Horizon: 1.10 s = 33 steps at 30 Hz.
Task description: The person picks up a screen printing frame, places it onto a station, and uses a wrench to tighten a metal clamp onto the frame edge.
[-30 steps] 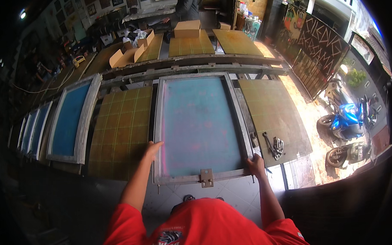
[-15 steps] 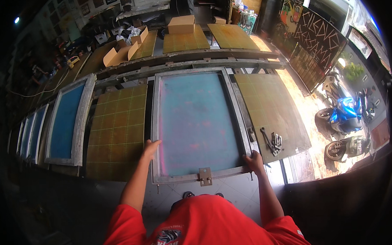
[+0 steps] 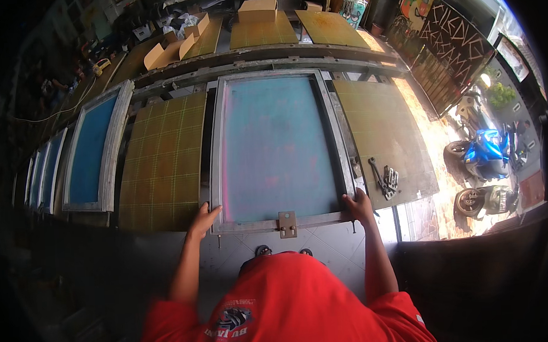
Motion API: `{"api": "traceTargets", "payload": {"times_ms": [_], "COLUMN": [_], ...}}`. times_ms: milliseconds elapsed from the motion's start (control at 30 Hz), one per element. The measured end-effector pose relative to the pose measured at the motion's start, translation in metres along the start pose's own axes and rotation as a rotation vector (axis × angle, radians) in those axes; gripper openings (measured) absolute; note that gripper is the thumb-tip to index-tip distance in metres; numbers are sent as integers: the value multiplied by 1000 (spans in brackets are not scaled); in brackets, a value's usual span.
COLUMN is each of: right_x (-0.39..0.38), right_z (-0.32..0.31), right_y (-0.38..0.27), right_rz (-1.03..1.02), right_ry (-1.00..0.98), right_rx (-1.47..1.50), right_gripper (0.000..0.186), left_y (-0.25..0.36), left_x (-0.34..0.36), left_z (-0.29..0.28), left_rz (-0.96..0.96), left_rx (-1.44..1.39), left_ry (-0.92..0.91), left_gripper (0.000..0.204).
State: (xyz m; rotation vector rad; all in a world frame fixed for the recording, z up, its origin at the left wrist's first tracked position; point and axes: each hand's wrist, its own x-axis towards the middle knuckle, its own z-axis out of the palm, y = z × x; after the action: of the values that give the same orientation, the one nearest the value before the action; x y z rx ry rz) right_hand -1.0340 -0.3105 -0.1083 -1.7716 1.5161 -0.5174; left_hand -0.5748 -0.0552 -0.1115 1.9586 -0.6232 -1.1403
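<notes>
Brown gridded boards (image 3: 162, 160) flank your screen (image 3: 276, 150) in the head view: rectangular grey metal frame (image 3: 218, 149), flat blue mesh (image 3: 278, 128) smudged pink, metal plate (image 3: 287, 225) at the near edge. Your left hand (image 3: 204, 220) and right hand (image 3: 360, 205), half-closed, hold the frame's 2 sides by the near corners.

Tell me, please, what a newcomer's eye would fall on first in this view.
Probably the bright red shirt at bottom centre. Above it, the large blue-tinted framed screen fills the middle, with the left hand and right hand at its lower sides. A vivid blue motorbike stands at the right.
</notes>
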Motion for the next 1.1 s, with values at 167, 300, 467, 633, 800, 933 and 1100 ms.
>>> {"api": "traceTargets", "payload": {"times_ms": [167, 300, 467, 633, 800, 933, 1100], "right_x": [-24, -22, -40, -30, 13, 46, 76], "right_z": [-8, 5, -12, -67, -104, -97, -81], "right_y": [-3, 8, -21, 0, 12, 10, 3], "right_rz": [113, -17, -30, -93, -118, -251, -128], "right_ry": [-112, 3, 190, 492, 511, 454, 299], "right_rx": [301, 275, 20, -131, -326, -585, -820], "right_gripper": [43, 45, 41, 34, 27, 27, 25], "left_y": [-6, -21, -25, -20, -19, -11, -13], "left_x": [-54, -36, -35, -53, -80, -106, -124], "left_z": [21, 37, 38, 31, 34, 44, 68], "left_rz": [7, 115, 201, 121, 333, 393, 520], "left_rx": [-305, -296, -352, -356, 80, 295, 471], "left_ry": [85, 246, 230, 286, 591, 653, 625], "left_gripper": [41, 28, 27, 33, 47, 50, 49]}}
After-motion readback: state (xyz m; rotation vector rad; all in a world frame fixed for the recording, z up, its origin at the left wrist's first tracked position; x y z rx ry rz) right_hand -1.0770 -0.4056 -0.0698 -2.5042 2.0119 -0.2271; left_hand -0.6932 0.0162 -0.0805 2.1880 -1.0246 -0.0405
